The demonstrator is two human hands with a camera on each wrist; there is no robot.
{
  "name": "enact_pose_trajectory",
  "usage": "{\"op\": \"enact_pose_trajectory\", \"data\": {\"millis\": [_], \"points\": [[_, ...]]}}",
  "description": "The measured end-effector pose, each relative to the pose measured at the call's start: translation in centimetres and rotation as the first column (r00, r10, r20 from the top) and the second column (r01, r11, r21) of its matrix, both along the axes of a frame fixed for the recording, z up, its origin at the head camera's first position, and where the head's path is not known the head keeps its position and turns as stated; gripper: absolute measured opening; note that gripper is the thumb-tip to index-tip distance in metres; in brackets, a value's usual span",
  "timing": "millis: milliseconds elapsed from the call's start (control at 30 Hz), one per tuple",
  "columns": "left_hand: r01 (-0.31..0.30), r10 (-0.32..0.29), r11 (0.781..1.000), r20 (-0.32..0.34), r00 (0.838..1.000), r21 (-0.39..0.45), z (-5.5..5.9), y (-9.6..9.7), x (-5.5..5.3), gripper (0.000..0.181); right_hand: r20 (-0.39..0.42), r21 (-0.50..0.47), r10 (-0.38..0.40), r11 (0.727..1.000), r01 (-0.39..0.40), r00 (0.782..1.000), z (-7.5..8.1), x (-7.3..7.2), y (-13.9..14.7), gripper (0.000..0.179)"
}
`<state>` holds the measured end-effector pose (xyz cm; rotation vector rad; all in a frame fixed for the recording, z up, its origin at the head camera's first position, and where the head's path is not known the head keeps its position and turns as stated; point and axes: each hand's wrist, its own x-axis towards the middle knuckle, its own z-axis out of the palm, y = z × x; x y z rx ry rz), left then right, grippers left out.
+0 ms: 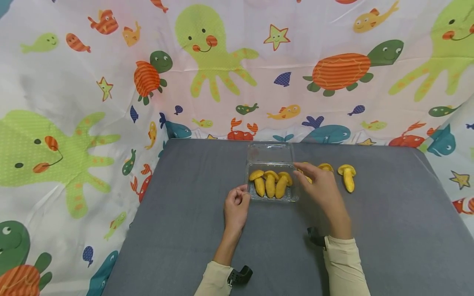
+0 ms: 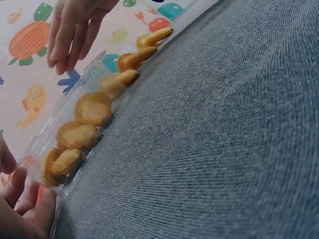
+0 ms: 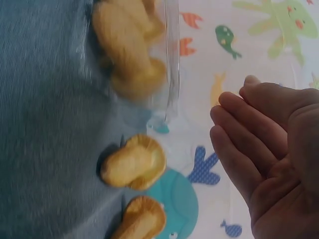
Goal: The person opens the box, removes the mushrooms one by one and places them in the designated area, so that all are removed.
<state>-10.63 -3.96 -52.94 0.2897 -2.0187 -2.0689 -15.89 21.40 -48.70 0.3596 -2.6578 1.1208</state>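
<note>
The left hand (image 1: 237,207) pinched the near left side of a clear plastic box (image 1: 274,200), whose open lid lay back, farther from the hands. Three yellow mushrooms (image 1: 270,185) sat side by side in the box, between the hands. The right hand (image 1: 324,193), fingers straight and holding nothing, hovered just right of the box. Three loose mushrooms (image 1: 348,179) lay on the gray desk (image 1: 177,230), beyond and right of that hand's fingertips.

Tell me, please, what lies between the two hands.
In the head view, the clear box holding three yellow mushrooms lies between the left hand and the right hand.
</note>
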Motion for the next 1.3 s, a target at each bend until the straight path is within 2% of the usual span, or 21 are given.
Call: {"op": "enact_pose_trajectory", "data": {"millis": [100,233,467,800,1033,1133,1300], "points": [[0.006,-0.006,1.000,-0.002,1.000,0.003,0.0,-0.1,0.1,0.011,0.000,0.028,0.021,0.999,-0.021,1.000,0.1,-0.1,-0.9,0.034],[0.006,-0.006,1.000,-0.006,1.000,0.010,-0.2,-0.2,0.1,0.011,-0.014,0.101,0.010,0.995,-0.008,1.000,0.1,-0.3,-1.8,0.033],[-0.001,0.001,1.000,0.002,1.000,0.009,-0.3,-0.3,0.0,0.011,0.084,0.194,0.015,0.981,-0.031,0.996,0.3,-0.8,-3.0,0.035],[-0.004,0.004,1.000,-0.003,1.000,-0.002,-0.4,-0.4,0.0,0.011,0.137,0.341,-0.005,0.939,-0.042,0.991,0.0,-2.2,-4.5,0.031],[-0.002,0.002,1.000,0.006,1.000,-0.016,-0.3,-0.3,0.0,0.010,0.139,0.384,-0.027,0.923,-0.028,0.990,0.3,-2.5,-5.3,0.026],[-0.007,0.008,1.000,0.020,1.000,-0.027,-0.9,-0.3,-0.3,0.010,0.146,0.381,-0.040,0.924,-0.019,0.988,0.5,-2.5,-5.6,0.025],[-0.019,0.020,0.999,0.040,0.999,-0.044,-2.8,-0.4,-1.1,0.010,0.167,0.386,-0.056,0.922,-0.013,0.984,0.3,-2.5,-6.1,0.026]]}}
